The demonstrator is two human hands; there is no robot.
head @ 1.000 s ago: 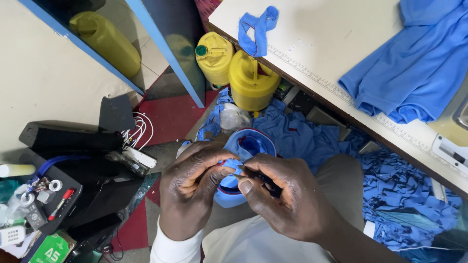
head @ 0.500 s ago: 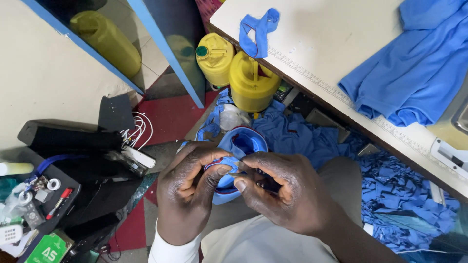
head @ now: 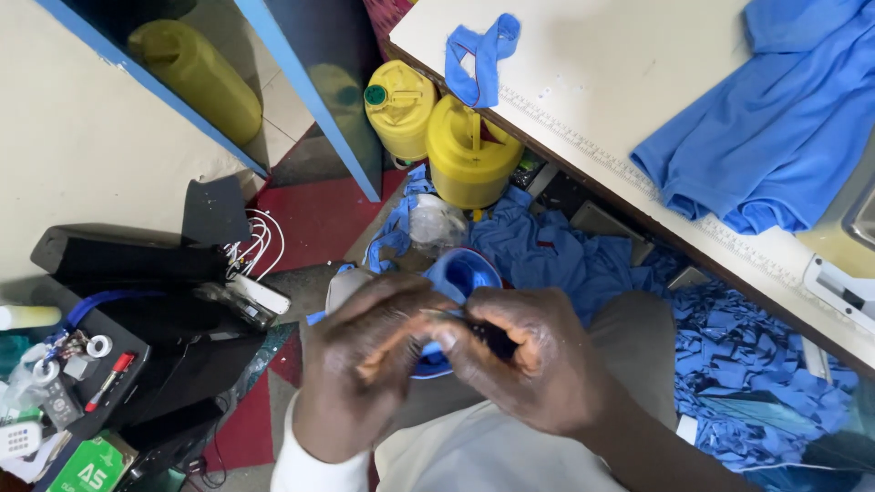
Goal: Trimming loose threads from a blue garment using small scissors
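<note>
1. One head-worn view looks steeply down, close over the left hand (head: 365,364) and right hand (head: 533,364).
2. The desk (head: 620,100) edge crosses upper right; floor fills the rest.

cream worktable (head: 629,82), red floor (head: 319,214), blue-edged shelving (head: 310,91)

The left hand (head: 365,364) and right hand (head: 529,364) are blurry and cover most of the blue piece (head: 460,278). A small dark thing (head: 492,337) between the fingers is too hidden to tell.
</note>
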